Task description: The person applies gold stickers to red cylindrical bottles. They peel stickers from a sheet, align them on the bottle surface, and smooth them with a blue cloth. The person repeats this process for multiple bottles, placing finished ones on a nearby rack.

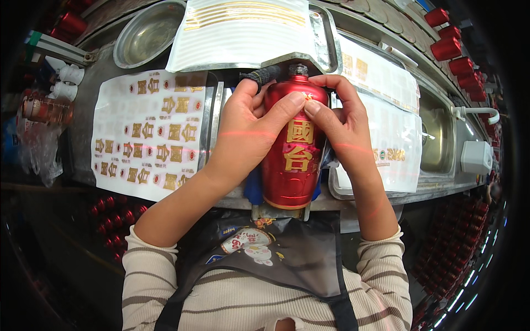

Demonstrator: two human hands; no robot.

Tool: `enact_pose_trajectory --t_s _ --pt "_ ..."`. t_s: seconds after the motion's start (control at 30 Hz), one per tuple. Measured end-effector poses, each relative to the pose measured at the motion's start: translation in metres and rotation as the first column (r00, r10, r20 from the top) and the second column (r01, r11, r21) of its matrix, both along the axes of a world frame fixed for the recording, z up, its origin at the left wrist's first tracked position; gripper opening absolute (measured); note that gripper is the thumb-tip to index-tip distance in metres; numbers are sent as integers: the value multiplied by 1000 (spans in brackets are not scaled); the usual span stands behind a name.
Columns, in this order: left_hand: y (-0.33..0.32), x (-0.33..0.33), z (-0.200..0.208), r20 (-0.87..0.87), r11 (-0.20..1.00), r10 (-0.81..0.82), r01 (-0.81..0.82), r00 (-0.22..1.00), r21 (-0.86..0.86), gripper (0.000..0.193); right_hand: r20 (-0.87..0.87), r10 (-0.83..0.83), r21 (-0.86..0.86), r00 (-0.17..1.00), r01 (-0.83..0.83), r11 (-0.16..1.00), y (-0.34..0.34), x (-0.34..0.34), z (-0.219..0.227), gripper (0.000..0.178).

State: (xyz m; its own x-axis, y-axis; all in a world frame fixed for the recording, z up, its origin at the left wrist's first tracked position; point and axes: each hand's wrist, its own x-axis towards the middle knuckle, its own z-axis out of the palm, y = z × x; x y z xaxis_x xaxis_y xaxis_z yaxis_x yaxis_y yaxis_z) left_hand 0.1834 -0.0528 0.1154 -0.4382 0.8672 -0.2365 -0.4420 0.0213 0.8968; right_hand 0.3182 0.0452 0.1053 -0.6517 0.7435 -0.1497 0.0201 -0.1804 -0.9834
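A glossy red bottle (287,185) with large gold characters down its front lies in a holder, its neck pointing away from me. My left hand (251,124) is closed round its left shoulder, with a dark wrap on one finger. My right hand (343,118) grips the opposite shoulder, fingers curled near the neck. Both thumbs press close together on a small gold mark (307,96) just above the characters. Whether a thin film lies under the thumbs, I cannot tell. Left of my hands is a white sheet of gold decals (118,146).
At the back are a metal bowl (126,48) and a sheet with gold stripes (243,41). More decal sheets (406,129) lie to the right, beside a sink (439,149) and a white jug (476,158). Red bottles (450,265) stand in rows at lower right.
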Motion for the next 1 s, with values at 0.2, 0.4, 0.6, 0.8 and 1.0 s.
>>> enact_pose_trajectory --t_s 0.2,0.4,0.6,0.8,1.0 --pt "0 0 -2 -6 999 -8 8 1000 32 37 0 -2 8 1000 2 1000 -1 -1 4 39" --pt "-1 1 -2 -18 999 -6 6 1000 44 32 24 5 9 1000 -5 1000 0 -1 4 39" --pt "-2 1 -2 -52 999 8 -6 999 37 31 16 -5 -68 1000 6 998 5 -1 5 35" --pt "1 -2 4 -46 1000 1 -1 999 3 33 43 8 -45 999 -6 999 7 0 4 29" --pt "8 -4 -3 -183 1000 -8 4 983 -21 34 16 18 -10 1000 -18 1000 7 2 3 25"
